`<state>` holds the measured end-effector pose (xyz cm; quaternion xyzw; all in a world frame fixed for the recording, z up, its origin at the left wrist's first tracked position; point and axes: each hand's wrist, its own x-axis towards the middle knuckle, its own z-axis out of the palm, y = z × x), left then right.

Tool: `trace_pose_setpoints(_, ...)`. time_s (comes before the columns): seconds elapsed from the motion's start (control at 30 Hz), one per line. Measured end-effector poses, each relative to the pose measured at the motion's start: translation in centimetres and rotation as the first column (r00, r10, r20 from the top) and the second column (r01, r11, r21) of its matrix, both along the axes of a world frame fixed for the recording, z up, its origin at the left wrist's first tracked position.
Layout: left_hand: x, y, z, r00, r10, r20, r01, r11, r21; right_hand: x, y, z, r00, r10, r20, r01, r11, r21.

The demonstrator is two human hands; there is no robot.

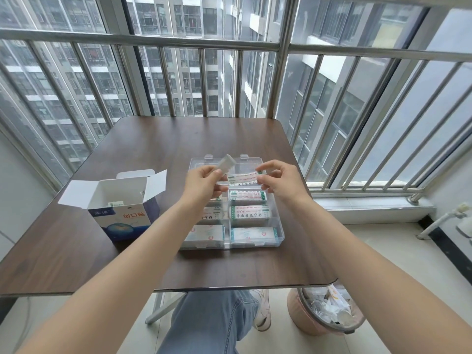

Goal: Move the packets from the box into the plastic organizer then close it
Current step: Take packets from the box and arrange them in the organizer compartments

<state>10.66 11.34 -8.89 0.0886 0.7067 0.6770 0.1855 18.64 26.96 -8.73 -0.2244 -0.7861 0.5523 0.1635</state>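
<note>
Both hands over organizer (278, 236): right hand (278, 181) pinches packet (242, 178) end, long axis left-right above open far-right slot, left hand (204, 185) pinches a white stack (226, 162); box (120, 210) sits left.

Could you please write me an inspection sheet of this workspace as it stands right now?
Surface: dark wooden table, by a window.
Job's things: cardboard box open at left, a few packets inside; clear plastic organizer open, near compartments hold packets.
Clutter: nothing seen on the table.
Hands: left hand holds a small stack of packets; right hand pinches one packet above the organizer's far compartments.
Cables: nothing seen.
Surroundings: metal railing before the glass; pink waste bin, filled with wrappers, on the floor under the table's right corner.
</note>
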Motion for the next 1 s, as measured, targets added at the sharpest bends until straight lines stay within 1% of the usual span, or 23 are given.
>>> trace_pose_setpoints(0.07,-0.3,-0.2,-0.1,1.000,0.029,0.004,-0.029,1.000,-0.009,0.2,0.4,-0.4,0.999,-0.025,0.030,0.024,0.998,0.052)
trace_pose_setpoints(0.13,-0.4,-0.2,-0.2,0.999,0.048,0.021,-0.048,0.999,-0.016,0.3,0.5,-0.8,0.997,-0.041,0.072,0.031,0.990,0.139)
trace_pose_setpoints(0.23,-0.3,0.0,0.0,0.997,0.064,0.042,-0.063,0.998,-0.019,0.4,0.3,-1.1,0.987,-0.047,0.155,-0.002,0.953,0.303)
trace_pose_setpoints(0.3,-0.1,0.2,0.1,0.997,0.063,0.051,-0.064,0.998,0.003,0.5,0.1,-1.0,0.981,-0.032,0.189,-0.042,0.925,0.377)
trace_pose_setpoints(0.47,-0.1,0.1,0.1,1.000,0.023,0.011,-0.023,0.999,-0.040,0.4,-0.3,-1.0,0.968,-0.022,0.251,-0.100,0.881,0.463)
trace_pose_setpoints(0.57,0.1,0.1,0.1,0.999,-0.036,-0.041,0.032,0.996,-0.083,0.2,-0.4,-1.2,0.966,-0.027,0.256,-0.105,0.866,0.490)
trace_pose_setpoints(0.7,0.3,0.0,0.0,0.993,-0.079,-0.085,0.070,0.992,-0.101,-0.2,-0.6,-1.4,0.963,-0.034,0.269,-0.132,0.809,0.573)
trace_pose_setpoints(0.83,0.3,-0.1,-0.1,0.993,-0.075,-0.090,0.068,0.995,-0.079,-0.4,-0.5,-1.6,0.954,-0.051,0.294,-0.142,0.791,0.596)
trace_pose_setpoints(0.9,0.2,-0.2,-0.1,0.990,-0.086,-0.110,0.077,0.994,-0.081,-0.4,-0.4,-1.4,0.960,-0.028,0.278,-0.147,0.795,0.588)
trace_pose_setpoints(0.93,0.2,-0.2,-0.1,0.987,-0.099,-0.123,0.089,0.992,-0.086,-0.3,-0.3,-1.2,0.971,-0.013,0.239,-0.128,0.815,0.565)
trace_pose_setpoints(0.97,0.3,-0.2,-0.1,0.984,-0.117,-0.138,0.104,0.990,-0.095,-0.2,-0.2,-0.7,0.982,0.008,0.186,-0.103,0.857,0.506)
trace_pose_setpoints(1.0,0.3,-0.1,0.0,0.979,-0.137,-0.152,0.122,0.987,-0.103,-0.1,-0.2,-0.1,0.990,0.037,0.133,-0.089,0.908,0.408)
